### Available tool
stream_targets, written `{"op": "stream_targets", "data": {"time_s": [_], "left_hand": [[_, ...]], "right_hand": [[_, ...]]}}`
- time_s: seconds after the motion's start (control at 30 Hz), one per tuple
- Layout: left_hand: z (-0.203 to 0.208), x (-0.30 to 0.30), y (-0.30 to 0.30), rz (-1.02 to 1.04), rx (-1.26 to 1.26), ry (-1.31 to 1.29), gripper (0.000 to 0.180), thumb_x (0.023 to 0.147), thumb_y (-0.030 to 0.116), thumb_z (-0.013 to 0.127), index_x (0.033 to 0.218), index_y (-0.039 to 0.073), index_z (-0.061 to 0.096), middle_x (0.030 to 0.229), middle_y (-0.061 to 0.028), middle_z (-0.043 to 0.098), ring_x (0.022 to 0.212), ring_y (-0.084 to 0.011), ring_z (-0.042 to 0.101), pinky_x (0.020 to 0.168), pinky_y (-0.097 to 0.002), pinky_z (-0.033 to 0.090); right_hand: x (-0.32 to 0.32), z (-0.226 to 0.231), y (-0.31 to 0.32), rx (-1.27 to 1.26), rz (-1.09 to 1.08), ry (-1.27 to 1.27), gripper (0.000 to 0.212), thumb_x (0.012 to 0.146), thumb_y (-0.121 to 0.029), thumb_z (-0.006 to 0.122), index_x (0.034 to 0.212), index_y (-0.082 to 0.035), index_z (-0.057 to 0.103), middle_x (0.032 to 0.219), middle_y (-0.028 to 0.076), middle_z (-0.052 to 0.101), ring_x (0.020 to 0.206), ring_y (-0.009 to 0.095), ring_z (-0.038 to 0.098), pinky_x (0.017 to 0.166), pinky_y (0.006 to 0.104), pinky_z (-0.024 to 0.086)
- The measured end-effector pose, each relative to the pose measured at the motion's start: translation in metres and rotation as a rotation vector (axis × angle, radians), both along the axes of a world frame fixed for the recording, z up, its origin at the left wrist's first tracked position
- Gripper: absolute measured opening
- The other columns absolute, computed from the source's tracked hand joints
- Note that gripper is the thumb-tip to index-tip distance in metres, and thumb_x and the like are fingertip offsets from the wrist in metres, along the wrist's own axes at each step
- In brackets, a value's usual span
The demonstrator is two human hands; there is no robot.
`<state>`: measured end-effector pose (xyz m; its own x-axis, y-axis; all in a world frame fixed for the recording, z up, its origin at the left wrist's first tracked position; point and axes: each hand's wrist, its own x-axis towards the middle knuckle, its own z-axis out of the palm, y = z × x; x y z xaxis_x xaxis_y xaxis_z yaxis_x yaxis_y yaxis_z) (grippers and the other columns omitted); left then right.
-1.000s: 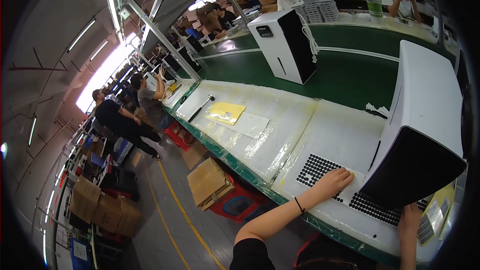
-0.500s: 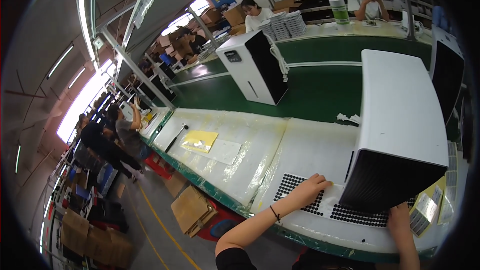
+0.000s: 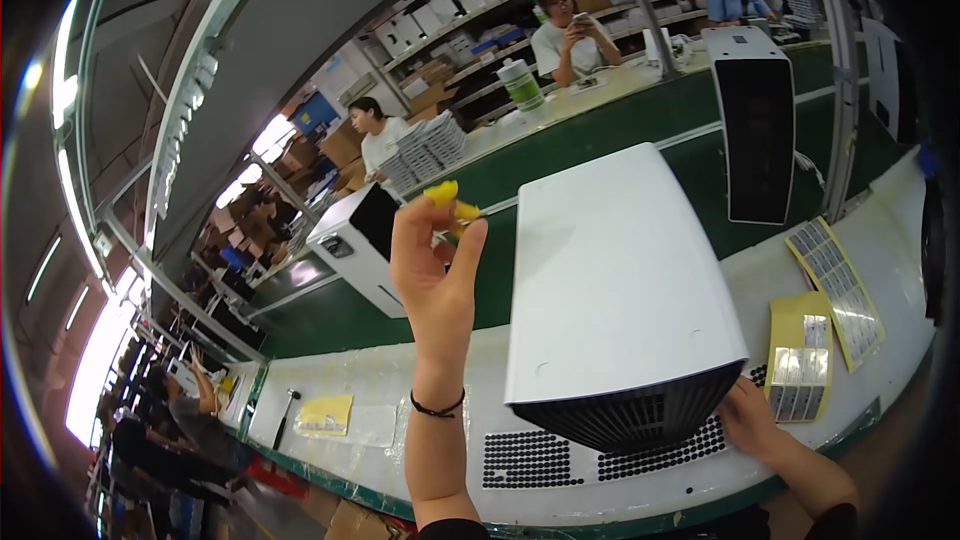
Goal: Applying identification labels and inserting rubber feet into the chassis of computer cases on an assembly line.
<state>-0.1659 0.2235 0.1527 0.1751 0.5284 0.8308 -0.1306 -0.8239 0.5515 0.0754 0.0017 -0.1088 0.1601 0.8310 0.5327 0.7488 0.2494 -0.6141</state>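
In the head view, much of the scene is cut by the dark fisheye rim, which swallows the far right edge of the workbench and part of a dark unit there. The left hand is raised in front of the camera, wrist up, its fingertips pinched on a small yellow piece; only the top of that piece shows above the fingers, so its full shape and what kind of part it is cannot be made out, and its long axis seems to lie roughly level, pointing right toward the white appliance housing. A thin black band circles the left wrist. The housing lies on the bench with its long axis running away from the person, the dark grilled end facing the camera and the far end pointing at the green conveyor behind. The right hand rests against the lower right corner of that grilled end, fingers curled on its edge; how firmly it grips cannot be told, since the housing hides the fingertips. Beneath the housing a white perforated panel is partly covered. Just right of the housing lie yellow label sheets. Across the conveyor stand two more white units, and people sit at shelves beyond, small and distorted.
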Motion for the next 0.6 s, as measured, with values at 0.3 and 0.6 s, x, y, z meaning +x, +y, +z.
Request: {"op": "stream_targets", "data": {"time_s": [0.3, 0.6], "left_hand": [[0.016, 0.034, 0.038, -0.166, -0.063, 0.245, 0.027, 0.081, -0.008, 0.066, 0.106, 0.0, 0.059, 0.095, -0.003, 0.06, 0.084, -0.0067, 0.055, 0.073, -0.0192, 0.046], [0.027, 0.04, 0.043, -0.003, 0.032, 0.404, 0.02, 0.078, -0.008, 0.066, 0.095, 0.0, 0.06, 0.089, -0.002, 0.061, 0.079, -0.0079, 0.054, 0.071, -0.0199, 0.042]], "right_hand": [[0.004, -0.002, -0.002, -0.139, 0.019, 0.185, 0.015, 0.077, 0.001, 0.065, 0.089, -0.002, 0.057, 0.087, 0.013, 0.055, 0.08, 0.033, 0.057, 0.068, 0.0382, 0.048], [0.007, -0.006, -0.002, -0.119, 0.051, 0.186, 0.016, 0.077, 0.003, 0.064, 0.09, -0.002, 0.057, 0.088, 0.014, 0.055, 0.08, 0.033, 0.058, 0.068, 0.0376, 0.048]]}}
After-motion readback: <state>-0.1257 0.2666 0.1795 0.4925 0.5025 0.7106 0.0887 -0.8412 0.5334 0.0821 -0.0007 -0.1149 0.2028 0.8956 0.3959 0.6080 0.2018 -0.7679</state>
